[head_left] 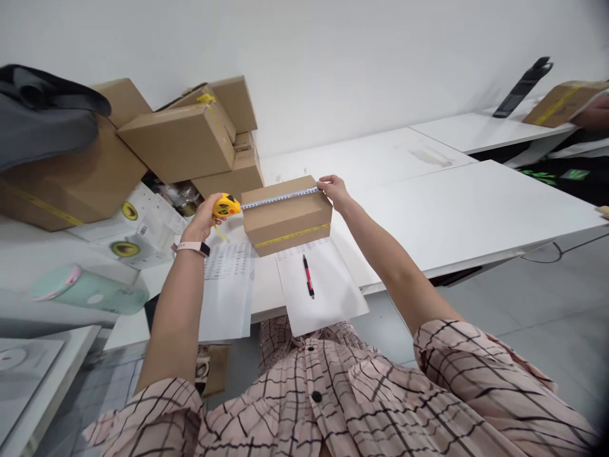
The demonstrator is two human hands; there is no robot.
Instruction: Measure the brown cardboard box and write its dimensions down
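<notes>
A: How many things are in your two hands?
B: One, a tape measure [227, 205]. Your left hand [203, 219] is closed around its yellow case, just beside the left end of one cardboard box [287, 218]. Your right hand [335, 192] has a narrow pinch on the free end of its one blade [280, 198], at the box's right end.
A: And where is that box?
B: On the white table [428, 209] in front of you, the blade stretched along its top. One yellow strip [292, 237] runs along its near side.
A: How many papers have you?
B: Two showing: a left sheet [226, 304] and a right sheet [328, 298], which sticks out past the table's edge. One red-and-black pen [308, 279] lies on the right one.
A: Bottles?
B: Two: a mint-green bottle [90, 290] on your left, and a black bottle [523, 87] far right, near another person's hand [594, 115] touching one more box [556, 105].
</notes>
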